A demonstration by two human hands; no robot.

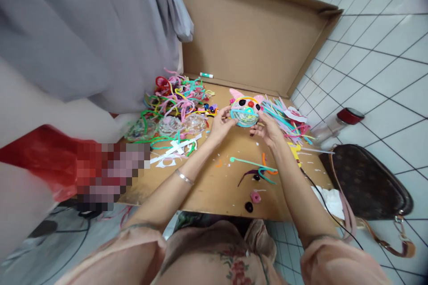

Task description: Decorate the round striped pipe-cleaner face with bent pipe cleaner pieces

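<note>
Between both hands, just above the table, I hold a round craft animal face [246,112] with pink ears, dark oval eyes, a red nose and a blue rim; its lower part looks like clear plastic. My left hand [223,124] grips its left edge, thumb in front. At the right edge, my right hand [266,129] pinches it with thumb and forefinger while the lower fingers curl beneath. On the table below lie a green pipe cleaner [252,163], a pink bead-like piece [256,197] and a black oval piece [248,207].
A heap of coloured pipe cleaners [177,98] and several clear rounded pieces [170,124] lie left. More straight pipe cleaners [276,113], a yellow glue gun [294,151], a red-capped bottle [341,122] and a brown handbag [368,182] are right. A cardboard panel [247,35] stands behind.
</note>
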